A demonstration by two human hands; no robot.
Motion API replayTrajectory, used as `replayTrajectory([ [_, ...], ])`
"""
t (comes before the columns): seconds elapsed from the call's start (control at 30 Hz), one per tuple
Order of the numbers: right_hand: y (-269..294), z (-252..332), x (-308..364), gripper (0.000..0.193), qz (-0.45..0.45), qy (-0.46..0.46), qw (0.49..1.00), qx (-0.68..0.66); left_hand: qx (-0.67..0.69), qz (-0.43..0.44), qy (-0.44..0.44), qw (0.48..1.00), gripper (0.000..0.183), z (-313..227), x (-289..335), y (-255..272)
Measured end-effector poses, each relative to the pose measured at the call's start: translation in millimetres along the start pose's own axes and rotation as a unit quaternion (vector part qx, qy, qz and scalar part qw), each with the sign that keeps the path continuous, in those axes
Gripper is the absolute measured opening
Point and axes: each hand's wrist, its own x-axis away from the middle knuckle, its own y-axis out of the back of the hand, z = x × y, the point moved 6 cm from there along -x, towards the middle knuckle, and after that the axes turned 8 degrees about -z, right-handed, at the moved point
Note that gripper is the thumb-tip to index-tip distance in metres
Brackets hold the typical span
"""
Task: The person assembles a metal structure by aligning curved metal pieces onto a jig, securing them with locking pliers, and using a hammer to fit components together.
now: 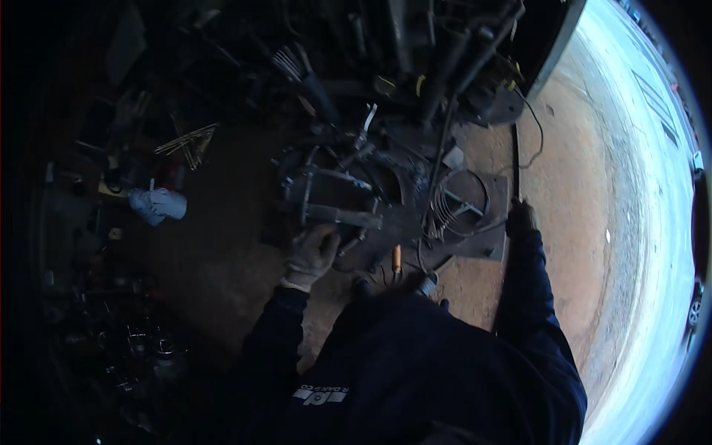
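Well, from where I sit behind the head camera, I see my left hand (315,252) in a pale, soiled work glove, at the near side of a dark metal frame (340,179). Its fingers are curled just beside a flat crossbar (345,216), the frame's near member; the light is too dim for me to tell whether they grip it or merely rest against it. The frame lies in the middle of the scene, among other dark metal parts that I cannot separate clearly.

My right hand (523,217), well apart to the right, wears a darker glove and looks closed around the near end of a dark rod (517,163), which runs away toward the far side. Between my hands, nearer the right one, a coil of cable (463,200) lies on a dark metal plate (493,241). Near me, in front of my body, an orange handle (397,258) points away, and right of it part of a shoe (427,283) shows.

Off to the left, a pale crumpled bundle (157,205) sits near, with thin yellowish rods (191,143) crossing each other farther away. Long metal pieces (449,67) crowd the far side. On the right, brown ground (571,222) stretches toward a bright strip and a car wheel (695,311).
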Motion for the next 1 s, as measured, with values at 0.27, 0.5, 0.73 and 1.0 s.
replayTrajectory([
  [0.27,16,55,-5,0.050,0.068,-0.122,0.929,-0.343,0.031,-0.032,0.028,0.999,0.018,15,11,1],
  [0.5,72,126,22,0.049,-0.079,0.092,0.944,-0.305,0.019,-0.033,0.042,0.998,0.021,10,33,11],
  [0.73,147,226,59,0.050,0.147,-0.180,0.803,-0.548,-0.015,-0.027,0.010,0.999,0.021,-1,16,12],
  [1.0,181,341,134,0.060,0.079,0.108,0.859,-0.494,0.095,0.019,0.040,0.994,0.017,-8,19,40],
])
